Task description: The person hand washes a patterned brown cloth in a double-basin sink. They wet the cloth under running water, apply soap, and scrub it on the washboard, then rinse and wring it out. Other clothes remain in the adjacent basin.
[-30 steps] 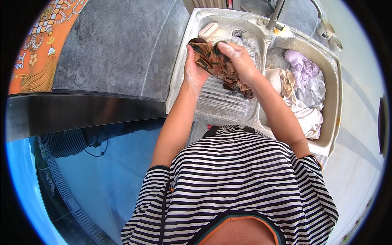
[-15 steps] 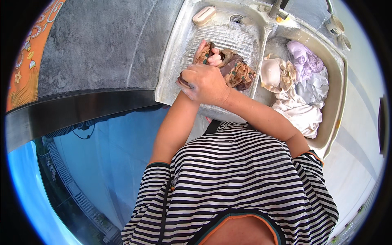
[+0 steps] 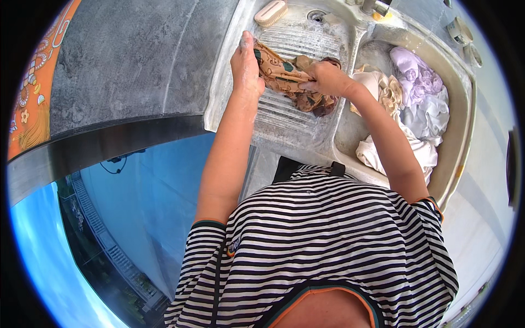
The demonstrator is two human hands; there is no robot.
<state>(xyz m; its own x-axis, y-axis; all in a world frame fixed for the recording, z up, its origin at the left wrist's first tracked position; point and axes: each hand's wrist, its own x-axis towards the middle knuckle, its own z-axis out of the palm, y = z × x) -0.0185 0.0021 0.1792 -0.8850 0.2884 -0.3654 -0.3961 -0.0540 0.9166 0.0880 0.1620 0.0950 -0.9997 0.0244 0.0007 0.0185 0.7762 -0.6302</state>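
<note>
"So, what are the fingers doing?"

"Those of the right hand [image 3: 329, 80] are closed on the patterned brown cloth [image 3: 276, 65]. The left hand [image 3: 245, 68] stands upright, fingers together, its palm side at the cloth's other end; whether it grips, nobody can tell."

"Which step does that look like?"

"Probably working the cloth by hand over the left basin's [image 3: 224, 71] ribbed floor [image 3: 284, 117]. The next move seems to call for a firm hold at both ends."

"And its long axis?"

"Slantwise: from the left hand it runs rightward and slightly toward the person."

"Farther out?"

"A pale pink brush [image 3: 270, 13] left of the drain [image 3: 316, 16]; lilac [image 3: 413, 74] and cream garments [image 3: 385, 87] in the right basin [image 3: 348, 131]."
</note>
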